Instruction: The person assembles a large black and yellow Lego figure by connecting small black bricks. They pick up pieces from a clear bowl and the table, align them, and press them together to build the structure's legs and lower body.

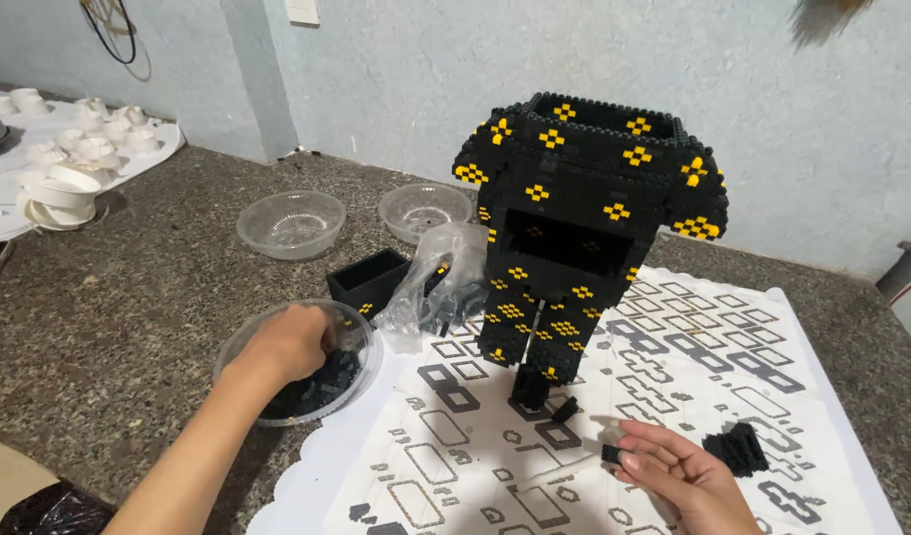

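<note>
My right hand [678, 476] pinches a small black brick [611, 454] at its fingertips, low over the patterned paper sheet [475, 466]. Just right of it lies a clump of black bricks [738, 448]. My left hand [289, 342] dips into a clear plastic bowl [239, 352] of black bricks, fingers curled down; what they grip, I cannot tell. Beyond both stands the black and yellow brick figure [584, 228], with a crumpled plastic bag [437, 282] left of it.

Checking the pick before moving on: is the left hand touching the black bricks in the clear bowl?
Touching. The head view shows the left hand dipped into the clear bowl, fingers among the black bricks.
</note>
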